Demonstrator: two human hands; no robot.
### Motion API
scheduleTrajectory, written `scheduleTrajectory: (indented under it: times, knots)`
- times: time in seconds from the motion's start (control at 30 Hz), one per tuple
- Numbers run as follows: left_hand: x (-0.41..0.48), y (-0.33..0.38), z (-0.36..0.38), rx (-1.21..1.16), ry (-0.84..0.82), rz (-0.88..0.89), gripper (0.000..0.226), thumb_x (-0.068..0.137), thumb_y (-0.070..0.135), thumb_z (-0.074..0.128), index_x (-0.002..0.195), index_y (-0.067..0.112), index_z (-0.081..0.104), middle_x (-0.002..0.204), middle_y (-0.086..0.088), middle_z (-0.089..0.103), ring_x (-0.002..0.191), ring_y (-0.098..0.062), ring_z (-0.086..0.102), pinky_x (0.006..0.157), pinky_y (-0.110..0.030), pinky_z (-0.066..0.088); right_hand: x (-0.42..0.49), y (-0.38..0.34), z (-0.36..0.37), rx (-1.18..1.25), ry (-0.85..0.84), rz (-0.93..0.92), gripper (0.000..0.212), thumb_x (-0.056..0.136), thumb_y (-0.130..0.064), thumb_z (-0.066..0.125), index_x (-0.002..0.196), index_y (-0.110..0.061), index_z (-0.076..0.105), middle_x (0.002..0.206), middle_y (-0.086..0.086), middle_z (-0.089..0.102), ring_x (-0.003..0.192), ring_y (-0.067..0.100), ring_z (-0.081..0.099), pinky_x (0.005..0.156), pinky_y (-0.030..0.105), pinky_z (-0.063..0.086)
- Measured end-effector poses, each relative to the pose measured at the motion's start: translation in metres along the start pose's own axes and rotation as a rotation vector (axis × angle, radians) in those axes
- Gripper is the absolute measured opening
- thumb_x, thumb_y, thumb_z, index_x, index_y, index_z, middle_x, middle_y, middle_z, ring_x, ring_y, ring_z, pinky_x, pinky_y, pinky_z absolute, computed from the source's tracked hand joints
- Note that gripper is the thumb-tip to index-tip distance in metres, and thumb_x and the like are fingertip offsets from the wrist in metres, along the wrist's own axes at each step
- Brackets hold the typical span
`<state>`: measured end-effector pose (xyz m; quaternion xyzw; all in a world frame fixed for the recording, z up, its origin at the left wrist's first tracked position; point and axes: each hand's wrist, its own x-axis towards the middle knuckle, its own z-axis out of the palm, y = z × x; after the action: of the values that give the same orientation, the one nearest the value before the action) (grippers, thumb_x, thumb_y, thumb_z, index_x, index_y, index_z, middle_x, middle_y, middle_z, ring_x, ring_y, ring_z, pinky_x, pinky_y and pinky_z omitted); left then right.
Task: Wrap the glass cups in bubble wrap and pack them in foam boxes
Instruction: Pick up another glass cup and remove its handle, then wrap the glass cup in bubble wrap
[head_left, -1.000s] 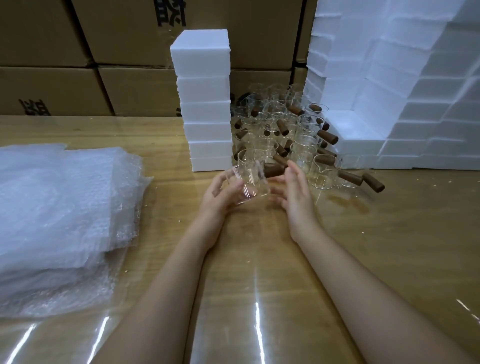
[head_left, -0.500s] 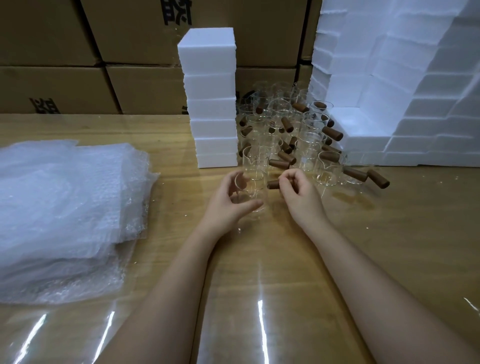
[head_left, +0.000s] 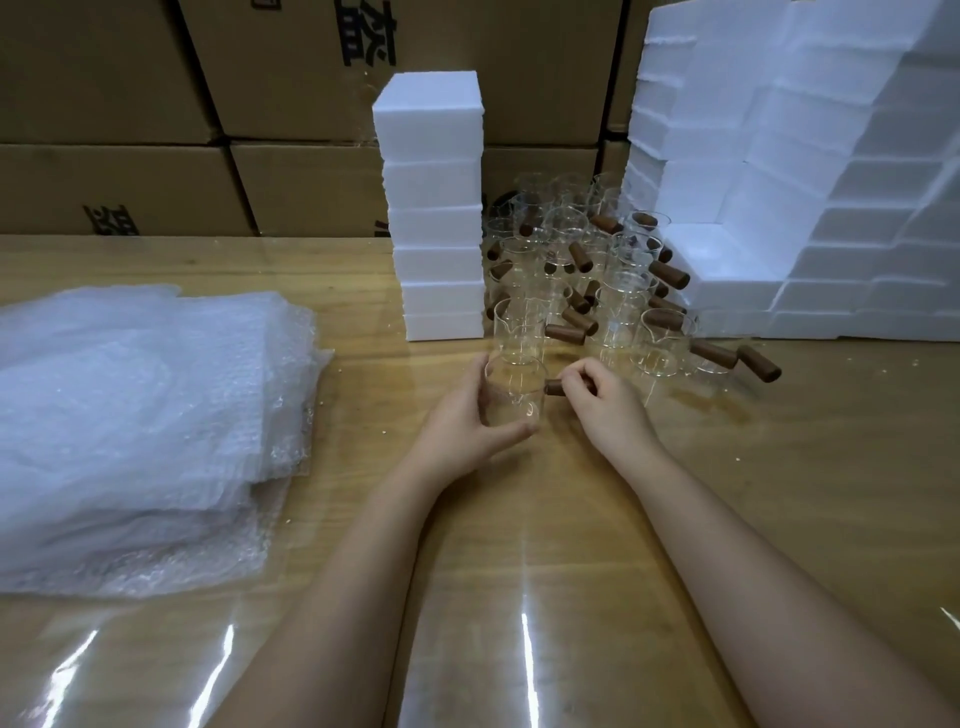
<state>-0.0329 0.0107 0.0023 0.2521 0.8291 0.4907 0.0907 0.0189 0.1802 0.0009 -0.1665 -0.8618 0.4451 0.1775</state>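
Note:
A clear glass cup (head_left: 514, 389) with a brown wooden side handle stands upright on the table in front of me. My left hand (head_left: 467, 421) wraps around its body from the left. My right hand (head_left: 602, 400) pinches its wooden handle from the right. Behind it stands a cluster of several more glass cups (head_left: 587, 280) with brown handles. A thick stack of bubble wrap sheets (head_left: 140, 415) lies at the left. A column of white foam boxes (head_left: 436, 208) rises just left of the cups.
A large stepped pile of white foam boxes (head_left: 810, 182) fills the right back. Cardboard cartons (head_left: 156, 104) wall off the far edge. The wooden table (head_left: 779, 467) is covered with a glossy clear film.
The cup went from tilted in the air to upright on the table, nearer to me. My right hand closed on its handle; my left hand stays around the glass.

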Motion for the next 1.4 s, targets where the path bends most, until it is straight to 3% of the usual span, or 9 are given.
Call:
scheduleTrajectory:
  times: [0.13,0.4,0.57,0.67,0.8,0.97,1.17,1.3,1.4]
  knots:
    - [-0.008,0.020,-0.033,0.372,0.340,0.010,0.059,0.088,0.045,0.061,0.137,0.017,0.047,0.138,0.001,0.052,0.127,-0.018,0.047,0.104,-0.039,0.038,-0.002,0.000,-0.001,0.049,-0.009,-0.023,0.020,0.095,-0.034,0.048,0.084,-0.023,0.061,0.076,-0.001,0.062,0.065,0.011,0.051,0.060,0.030,0.038]
    - [-0.037,0.029,-0.124,0.899,0.931,-0.132,0.027,0.088,0.022,0.055,0.108,0.008,0.067,0.119,-0.013,0.057,0.111,-0.035,0.042,0.086,-0.043,0.026,-0.002,-0.003,-0.001,0.054,-0.029,-0.020,0.020,0.098,-0.031,0.046,0.094,-0.021,0.063,0.092,-0.003,0.068,0.089,0.021,0.062,0.082,0.038,0.049]
    - [-0.043,0.015,-0.152,0.944,0.720,-0.465,0.041,0.089,0.035,0.057,0.111,0.001,0.058,0.115,-0.021,0.050,0.106,-0.039,0.045,0.081,-0.042,0.033,-0.003,-0.004,-0.001,0.048,-0.037,-0.022,0.020,0.098,-0.030,0.046,0.095,-0.020,0.063,0.094,0.004,0.069,0.090,0.028,0.063,0.084,0.045,0.050]
    - [-0.041,0.006,-0.154,0.965,0.624,-0.412,0.028,0.092,0.025,0.056,0.106,0.002,0.064,0.109,-0.020,0.055,0.101,-0.039,0.047,0.076,-0.039,0.034,-0.002,-0.004,-0.001,0.047,-0.036,-0.014,0.020,0.098,-0.030,0.046,0.094,-0.020,0.063,0.093,0.004,0.068,0.089,0.027,0.063,0.084,0.047,0.050]
    - [-0.041,0.002,-0.156,0.806,0.667,-0.325,0.022,0.092,0.009,0.051,0.100,0.001,0.069,0.102,-0.020,0.056,0.096,-0.039,0.049,0.068,-0.039,0.039,-0.001,-0.004,-0.001,0.054,-0.039,-0.011,0.019,0.098,-0.031,0.046,0.093,-0.022,0.063,0.092,0.004,0.068,0.089,0.028,0.064,0.084,0.049,0.050]
    - [-0.043,0.006,-0.163,0.598,0.811,-0.258,0.035,0.096,0.030,0.054,0.114,0.002,0.063,0.125,-0.019,0.049,0.104,-0.037,0.053,0.078,-0.040,0.041,-0.002,-0.003,-0.001,0.061,-0.038,-0.017,0.019,0.097,-0.032,0.047,0.092,-0.023,0.063,0.092,0.009,0.068,0.087,0.033,0.063,0.082,0.050,0.050]
    - [-0.053,-0.002,-0.177,0.680,0.758,-0.590,0.038,0.090,0.026,0.062,0.105,-0.009,0.056,0.120,-0.031,0.042,0.104,-0.047,0.046,0.072,-0.042,0.035,0.000,-0.002,0.000,0.073,-0.042,-0.009,0.019,0.097,-0.033,0.047,0.091,-0.025,0.063,0.094,0.009,0.068,0.088,0.033,0.063,0.083,0.050,0.050]
    - [-0.052,-0.005,-0.181,0.696,0.780,-0.434,0.014,0.091,0.007,0.051,0.081,0.001,0.059,0.096,-0.027,0.059,0.074,-0.034,0.045,0.061,-0.035,0.033,-0.001,-0.002,-0.001,0.086,-0.031,-0.014,0.019,0.097,-0.032,0.047,0.089,-0.026,0.063,0.092,0.008,0.069,0.088,0.033,0.063,0.083,0.051,0.050]
    - [-0.049,0.009,-0.178,0.628,0.798,-0.254,0.014,0.093,0.013,0.054,0.090,0.008,0.067,0.094,-0.016,0.061,0.078,-0.029,0.050,0.064,-0.034,0.037,0.000,0.000,0.000,0.091,-0.033,-0.007,0.018,0.097,-0.032,0.047,0.089,-0.026,0.062,0.092,0.009,0.070,0.089,0.032,0.063,0.083,0.050,0.051]
